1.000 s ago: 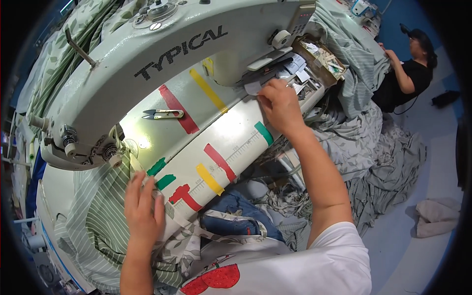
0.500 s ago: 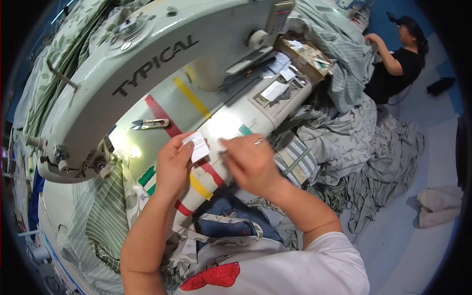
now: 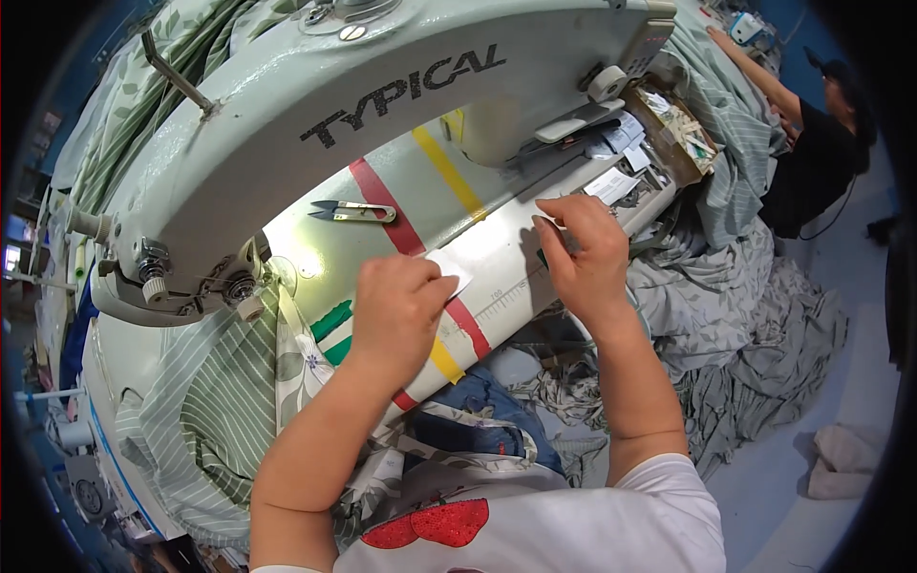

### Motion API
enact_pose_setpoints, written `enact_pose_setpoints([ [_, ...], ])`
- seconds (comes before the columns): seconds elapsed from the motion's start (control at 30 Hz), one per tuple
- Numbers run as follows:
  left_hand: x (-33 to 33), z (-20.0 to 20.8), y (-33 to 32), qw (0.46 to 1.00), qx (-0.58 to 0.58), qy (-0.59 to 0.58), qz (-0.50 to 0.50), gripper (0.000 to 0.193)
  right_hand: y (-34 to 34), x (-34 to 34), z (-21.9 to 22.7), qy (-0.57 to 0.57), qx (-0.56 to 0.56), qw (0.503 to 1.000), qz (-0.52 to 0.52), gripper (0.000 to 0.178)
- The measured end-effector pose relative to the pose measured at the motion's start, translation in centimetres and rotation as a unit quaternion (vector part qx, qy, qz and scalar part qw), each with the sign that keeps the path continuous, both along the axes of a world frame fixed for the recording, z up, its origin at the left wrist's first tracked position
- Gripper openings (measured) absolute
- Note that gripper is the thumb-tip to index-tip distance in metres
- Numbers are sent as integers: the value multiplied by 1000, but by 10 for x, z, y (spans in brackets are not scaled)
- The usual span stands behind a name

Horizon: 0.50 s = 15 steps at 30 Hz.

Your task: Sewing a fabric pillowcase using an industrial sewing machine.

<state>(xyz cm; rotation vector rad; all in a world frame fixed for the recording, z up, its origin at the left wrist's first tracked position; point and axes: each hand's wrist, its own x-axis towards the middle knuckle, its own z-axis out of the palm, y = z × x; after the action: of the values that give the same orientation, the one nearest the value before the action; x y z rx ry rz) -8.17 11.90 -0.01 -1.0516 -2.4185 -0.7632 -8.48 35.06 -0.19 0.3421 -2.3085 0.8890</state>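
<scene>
My left hand [image 3: 406, 310] is closed, pinching a small white label [image 3: 451, 274] between thumb and fingers above the sewing machine's bed. The hand hides part of the label. To its right, my right hand [image 3: 590, 256] is raised over the same bed with thumb and index fingertips close together. Whatever is between those fingertips is too small to make out. A pair of thread snips [image 3: 353, 211] lies on the bed beyond my left hand, across a red tape strip [image 3: 382, 202].
The sewing machine [image 3: 258, 124] arches over the left side. Striped green fabric [image 3: 229, 406] hangs by its needle end. Papers [image 3: 611, 184] and a box of scraps [image 3: 683, 134] are at the far right. Fabric heaps [image 3: 726, 315] lie beyond, near another person [image 3: 812, 162].
My right hand has moved away from the left, up and to the right. My left hand has turned, its back now covering more of the label. The view has shifted; the other person's arm has extended.
</scene>
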Motion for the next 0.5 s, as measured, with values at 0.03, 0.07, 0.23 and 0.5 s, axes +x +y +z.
enact_pose_setpoints([
  [0.03, 7, -2, 2, 1000, -25, -2, 9, 18, -3, -2, -1, 0, -9, 1000, 1, 12],
  [0.07, 14, -3, 5, 999, -50, -3, 18, 20, -5, -3, -2, -3, -9, 1000, 3, 12],
  [0.23, 22, 1, 8, 994, -102, -32, 38, 21, -9, -3, -6, -22, -12, 1000, 18, 10],
  [0.5, 19, -3, 4, 995, -64, -64, 49, 23, 9, -11, -10, -23, 7, 999, -36, 12],
])
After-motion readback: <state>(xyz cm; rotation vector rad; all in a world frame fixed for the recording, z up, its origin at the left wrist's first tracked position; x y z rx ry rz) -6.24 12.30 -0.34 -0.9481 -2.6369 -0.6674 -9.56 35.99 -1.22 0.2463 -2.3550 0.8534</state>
